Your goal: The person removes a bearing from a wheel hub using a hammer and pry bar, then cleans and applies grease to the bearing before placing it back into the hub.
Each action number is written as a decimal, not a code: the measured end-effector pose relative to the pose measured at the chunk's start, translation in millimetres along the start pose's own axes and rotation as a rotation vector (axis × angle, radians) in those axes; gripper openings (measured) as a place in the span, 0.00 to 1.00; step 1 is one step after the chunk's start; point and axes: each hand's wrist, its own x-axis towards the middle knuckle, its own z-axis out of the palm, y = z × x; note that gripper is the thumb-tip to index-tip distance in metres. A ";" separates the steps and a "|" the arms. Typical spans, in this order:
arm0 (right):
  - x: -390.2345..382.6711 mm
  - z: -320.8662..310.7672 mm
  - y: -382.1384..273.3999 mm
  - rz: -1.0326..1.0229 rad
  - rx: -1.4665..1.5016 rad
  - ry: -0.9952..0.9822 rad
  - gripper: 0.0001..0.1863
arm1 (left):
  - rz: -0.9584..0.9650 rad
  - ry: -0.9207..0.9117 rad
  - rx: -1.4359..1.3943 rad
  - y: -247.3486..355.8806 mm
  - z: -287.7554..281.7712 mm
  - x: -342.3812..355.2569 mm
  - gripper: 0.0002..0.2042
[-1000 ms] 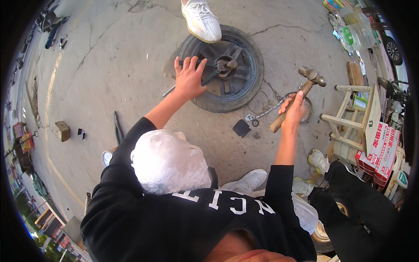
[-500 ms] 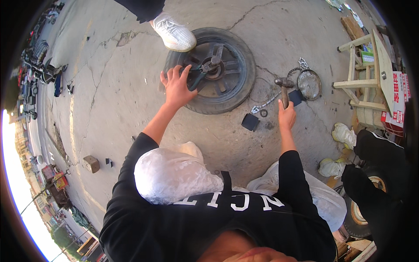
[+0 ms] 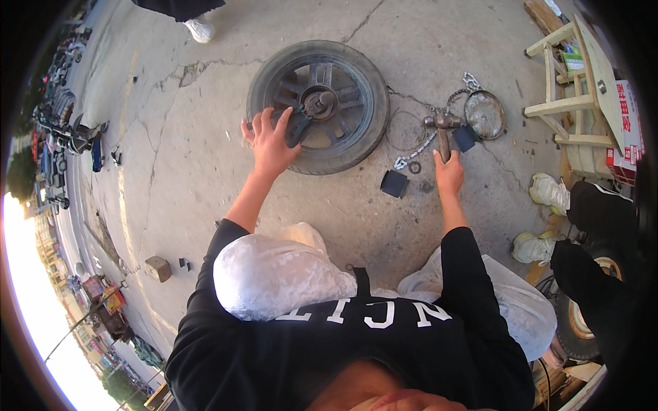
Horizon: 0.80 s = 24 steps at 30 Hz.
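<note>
A wheel with a black tyre point(image 3: 378, 103) and dark spoked rim lies flat on the concrete. My left hand point(image 3: 271, 145) is over its near left side, fingers spread and curled around the handles of dark pliers point(image 3: 297, 130). The pliers' jaws reach the hub point(image 3: 319, 104) at the wheel's middle, where a stubby metal part stands up. To the right of the wheel, my right hand point(image 3: 449, 175) grips a hammer point(image 3: 444, 142) by its wooden handle, its metal head pointing away from me.
Around the hammer are a round metal dish point(image 3: 484, 114), a chain point(image 3: 416, 155), a small ring point(image 3: 415, 167) and black square pieces point(image 3: 394, 183). A wooden stool point(image 3: 576, 103) stands at the right, above another person's shoes point(image 3: 536, 246). Someone's white shoe point(image 3: 200, 29) is at the far left.
The other person's white shoe has come off the tyre and moved away to the far left. My hands keep hold of the pliers and the hammer. The view has shifted slightly.
</note>
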 end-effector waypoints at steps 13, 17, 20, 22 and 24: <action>-2.3 4.4 -2.2 -0.006 -0.045 0.030 0.28 | -0.068 0.095 -0.113 3.2 -18.6 -6.1 0.37; -4.5 3.9 -1.4 -0.015 -0.009 0.058 0.27 | -0.041 0.135 -0.115 11.2 -45.9 -13.3 0.37; -3.5 -2.3 -4.3 0.004 -0.008 0.009 0.27 | -0.103 0.141 -0.331 10.1 -60.2 -9.2 0.38; -2.6 -3.7 -8.0 0.039 0.031 -0.027 0.27 | -0.227 0.109 -0.686 10.6 -66.3 -2.4 0.39; 4.9 -5.0 -3.3 0.049 0.079 -0.061 0.27 | -0.477 -0.182 -1.405 15.3 -75.6 14.7 0.38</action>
